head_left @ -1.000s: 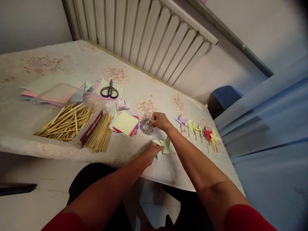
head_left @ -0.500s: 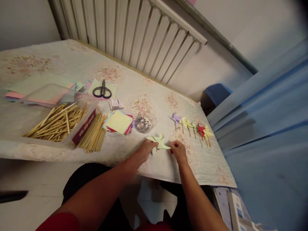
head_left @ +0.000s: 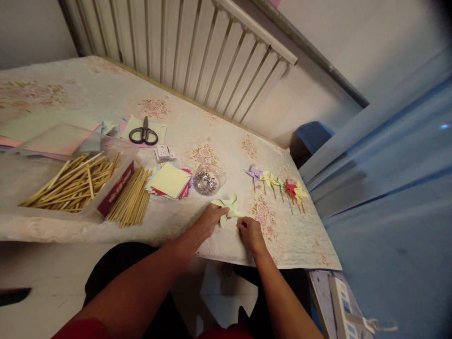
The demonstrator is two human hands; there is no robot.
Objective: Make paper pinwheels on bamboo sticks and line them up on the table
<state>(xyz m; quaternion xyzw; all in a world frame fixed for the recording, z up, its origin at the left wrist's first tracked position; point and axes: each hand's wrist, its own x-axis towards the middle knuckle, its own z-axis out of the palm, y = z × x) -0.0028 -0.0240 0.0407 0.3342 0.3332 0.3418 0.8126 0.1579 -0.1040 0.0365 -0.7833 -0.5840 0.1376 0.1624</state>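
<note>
A pale green paper pinwheel (head_left: 232, 205) is near the table's front edge, its blades folded in toward the centre. My left hand (head_left: 210, 218) pinches it from the left, thumb at the middle. Close by the lower right blade is my right hand (head_left: 251, 232), fingers curled together; whether anything small is between them is hidden. Just beyond the pinwheel stands a clear round dish (head_left: 221, 179) with small shiny metal pieces (head_left: 207, 182). To the right lie several pinwheels on sticks, among them a purple pinwheel (head_left: 253, 173) and a red pinwheel (head_left: 291, 189).
Left of my hands are a stack of square paper (head_left: 171, 180), a bundle of thin sticks (head_left: 130, 202) and a clear plastic box (head_left: 125, 157) of sticks. Black-handled scissors (head_left: 144, 135) rest on paper farther back. A radiator (head_left: 197, 52) lines the wall; a blue curtain (head_left: 381, 197) hangs right.
My right hand has moved from the tip of the right blade to lower and nearer the pinwheel. My left hand keeps its hold. The whole view has shifted slightly.
</note>
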